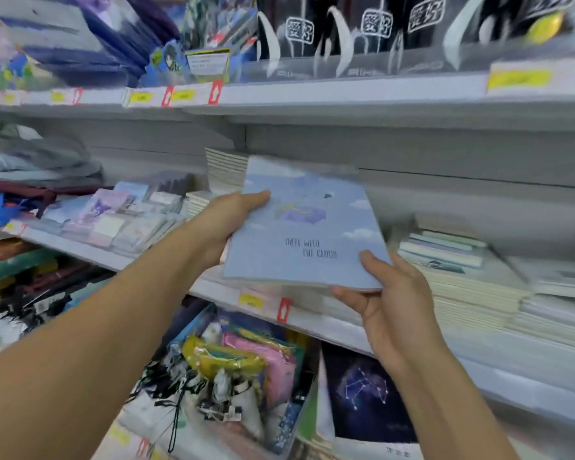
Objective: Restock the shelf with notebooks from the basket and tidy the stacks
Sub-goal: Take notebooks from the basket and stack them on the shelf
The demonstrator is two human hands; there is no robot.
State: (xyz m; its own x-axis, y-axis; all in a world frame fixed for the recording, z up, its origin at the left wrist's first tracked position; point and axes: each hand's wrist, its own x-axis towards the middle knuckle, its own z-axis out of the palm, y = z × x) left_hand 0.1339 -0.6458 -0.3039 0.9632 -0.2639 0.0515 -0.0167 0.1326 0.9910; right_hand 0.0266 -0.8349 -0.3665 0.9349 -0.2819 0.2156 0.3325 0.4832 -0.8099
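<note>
I hold a pale blue notebook (304,227) between both hands, above the front edge of the middle shelf (312,318). My left hand (226,220) grips its left edge, thumb on the cover. My right hand (390,293) grips its near right corner, thumb on top, fingers underneath. Just right of that hand sit stacks of notebooks (468,287); beyond my left hand stands a white stack (224,169).
</note>
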